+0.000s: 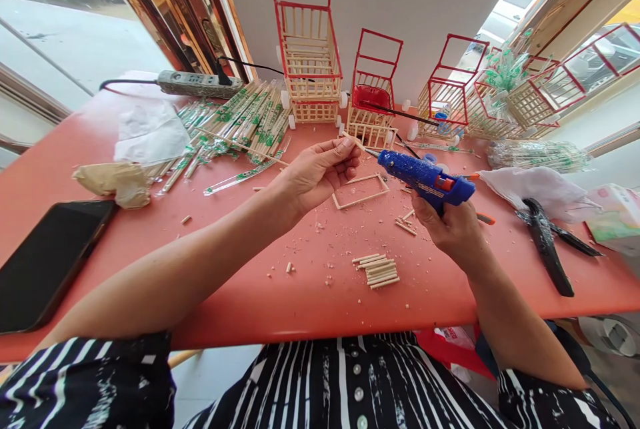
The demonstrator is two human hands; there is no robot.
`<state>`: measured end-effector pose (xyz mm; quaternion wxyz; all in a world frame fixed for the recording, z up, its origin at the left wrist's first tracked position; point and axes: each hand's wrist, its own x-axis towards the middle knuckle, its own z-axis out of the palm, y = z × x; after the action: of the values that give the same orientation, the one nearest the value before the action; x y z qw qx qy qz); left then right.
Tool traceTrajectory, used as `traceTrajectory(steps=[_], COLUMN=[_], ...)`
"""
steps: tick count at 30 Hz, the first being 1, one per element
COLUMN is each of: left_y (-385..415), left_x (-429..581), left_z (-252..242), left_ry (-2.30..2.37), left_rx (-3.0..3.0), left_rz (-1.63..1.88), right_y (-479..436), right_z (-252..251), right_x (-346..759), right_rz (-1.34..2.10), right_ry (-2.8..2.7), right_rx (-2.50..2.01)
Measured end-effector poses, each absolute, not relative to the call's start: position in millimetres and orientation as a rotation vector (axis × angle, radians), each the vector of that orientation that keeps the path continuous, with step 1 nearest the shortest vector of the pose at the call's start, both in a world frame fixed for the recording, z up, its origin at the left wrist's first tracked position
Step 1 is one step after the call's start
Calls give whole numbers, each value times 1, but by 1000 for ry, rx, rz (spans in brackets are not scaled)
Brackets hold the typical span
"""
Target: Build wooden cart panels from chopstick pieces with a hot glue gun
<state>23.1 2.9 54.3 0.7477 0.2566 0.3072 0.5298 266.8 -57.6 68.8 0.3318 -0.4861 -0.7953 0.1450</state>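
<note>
My left hand [330, 165] pinches a short wooden stick [354, 140] between thumb and fingertips. The blue glue gun [425, 175] is gripped in my right hand [453, 225], its nozzle pointing left and close to the stick's end. Just below lies a rectangular frame of thin sticks [361, 204] on the red table [240, 295], partly behind my left fingers. Nearer the front edge is a small pile of cut sticks [381, 272]. A few loose pieces [405, 227] rest under the glue gun.
Small stick carts with red trim [313, 75] stand along the back. Wrapped chopsticks [260, 115] and a power strip [200, 84] are at the back left, a phone [47, 262] at the left. Black-handled cutters [550, 249] and a white cloth [540, 189] lie right.
</note>
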Motion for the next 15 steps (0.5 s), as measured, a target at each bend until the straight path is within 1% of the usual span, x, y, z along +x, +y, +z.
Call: traceTrajectory(steps=[6,12,15], left_y=[1,4,9], left_x=[23,22,19], left_z=[58,58,53], left_ry=[690,746,813], left_rx=[599,644,704], left_rz=[1142,1164,1172], right_y=[-60,-55,-52], right_z=[72,62,63], right_x=[267,277,282], right_rz=[377,403,301], right_ry=[-2064,-2047,-2044], right_rx=[-1326,-1347,-1293])
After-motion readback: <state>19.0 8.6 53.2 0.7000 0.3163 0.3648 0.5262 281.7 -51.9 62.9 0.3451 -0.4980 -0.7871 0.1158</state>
